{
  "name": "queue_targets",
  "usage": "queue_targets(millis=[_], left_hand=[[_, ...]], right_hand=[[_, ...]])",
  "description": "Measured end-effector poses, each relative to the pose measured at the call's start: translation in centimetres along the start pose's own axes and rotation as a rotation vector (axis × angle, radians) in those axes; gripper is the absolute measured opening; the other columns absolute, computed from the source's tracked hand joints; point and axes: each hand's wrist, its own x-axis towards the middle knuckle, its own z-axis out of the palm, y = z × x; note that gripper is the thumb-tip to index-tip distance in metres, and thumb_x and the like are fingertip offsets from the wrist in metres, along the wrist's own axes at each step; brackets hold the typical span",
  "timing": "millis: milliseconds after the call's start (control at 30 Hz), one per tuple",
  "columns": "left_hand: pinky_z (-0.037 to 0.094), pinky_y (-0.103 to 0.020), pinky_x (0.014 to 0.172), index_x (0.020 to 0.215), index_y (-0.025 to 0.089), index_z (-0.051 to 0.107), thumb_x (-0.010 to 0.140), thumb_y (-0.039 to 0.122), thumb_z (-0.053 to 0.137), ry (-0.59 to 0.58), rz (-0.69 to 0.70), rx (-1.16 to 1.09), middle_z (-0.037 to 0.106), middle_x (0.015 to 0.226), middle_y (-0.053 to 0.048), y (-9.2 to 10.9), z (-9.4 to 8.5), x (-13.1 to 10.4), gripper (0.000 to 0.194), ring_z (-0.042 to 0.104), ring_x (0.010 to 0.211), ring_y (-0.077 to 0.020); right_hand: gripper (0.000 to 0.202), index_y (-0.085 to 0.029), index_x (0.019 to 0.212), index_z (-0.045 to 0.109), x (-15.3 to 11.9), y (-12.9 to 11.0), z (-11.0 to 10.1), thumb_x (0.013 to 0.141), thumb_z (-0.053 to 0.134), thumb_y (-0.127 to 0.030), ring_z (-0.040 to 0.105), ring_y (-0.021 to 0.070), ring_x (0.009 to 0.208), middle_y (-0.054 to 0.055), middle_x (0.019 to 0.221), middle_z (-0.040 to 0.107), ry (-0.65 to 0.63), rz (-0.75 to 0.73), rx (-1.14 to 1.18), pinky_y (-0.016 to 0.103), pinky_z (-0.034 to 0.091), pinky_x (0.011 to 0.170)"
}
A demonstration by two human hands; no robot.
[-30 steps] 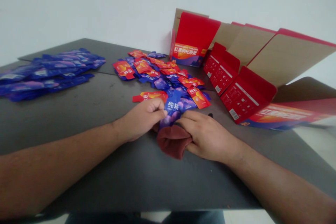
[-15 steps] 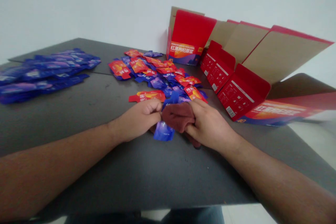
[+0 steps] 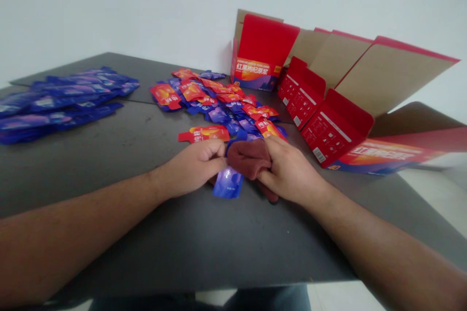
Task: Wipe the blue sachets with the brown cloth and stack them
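Near the middle of the table, my left hand is closed, pinching the side edge of a blue sachet. The sachet hangs with its printed lower half toward me. My right hand is closed on a folded brown cloth, which lies across the sachet's upper part and hides it. A loose end of the cloth droops below my right fingers. Just beyond my left hand lies a red sachet, flat on the table.
A mixed pile of red and blue sachets lies behind my hands. Long blue packets are heaped at the left. Open red cartons with raised flaps line the right, and another carton stands at the back on the grey table.
The brown cloth has shifted slightly over the blue sachet and covers more of its top end. Both hands keep nearly the same place and grip.
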Motion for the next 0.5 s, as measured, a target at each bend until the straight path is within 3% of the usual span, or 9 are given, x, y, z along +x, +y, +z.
queue_targets(millis=[100,267,400,500], left_hand=[[0.04,-0.022,0.054,0.074,0.019,0.052,0.087,0.028,0.059,-0.006,0.001,0.016,0.058,0.065,0.004,0.13,-0.04,0.0,0.017,0.052,0.059,-0.0109],[0.042,-0.023,0.057,0.073,0.019,0.05,0.088,0.028,0.059,-0.038,0.005,-0.001,0.058,0.064,0.004,0.24,0.0,-0.05,0.02,0.054,0.059,-0.0111],[0.045,-0.024,0.061,0.079,0.018,0.057,0.089,0.025,0.058,-0.069,0.016,-0.007,0.063,0.072,0.002,0.29,0.02,-0.07,0.012,0.057,0.065,-0.0121],[0.044,-0.024,0.06,0.078,0.019,0.056,0.089,0.026,0.058,-0.058,0.018,-0.006,0.062,0.071,0.003,0.31,0.03,-0.07,0.014,0.056,0.064,-0.0118]], right_hand=[[0.014,-0.021,0.093,0.056,-0.09,-0.11,-0.08,0.081,0.062,-0.023,0.06,0.0212,0.087,0.005,0.094,0.063,-0.065,-0.063,0.001,0.033,0.048,0.075],[0.02,-0.021,0.103,0.061,0.18,0.28,-0.2,0.083,0.062,-0.025,0.063,0.0233,0.092,0.007,0.099,0.066,0.053,0.126,-0.001,0.035,0.048,0.08],[0.018,-0.02,0.095,0.059,0.15,0.17,-0.19,0.079,0.064,-0.022,0.062,0.0221,0.088,0.006,0.095,0.066,-0.044,-0.006,0.019,0.033,0.048,0.075],[0.02,-0.02,0.1,0.061,0.21,0.16,-0.25,0.081,0.063,-0.024,0.062,0.0224,0.089,0.006,0.098,0.067,-0.01,0.032,0.009,0.034,0.048,0.077]])
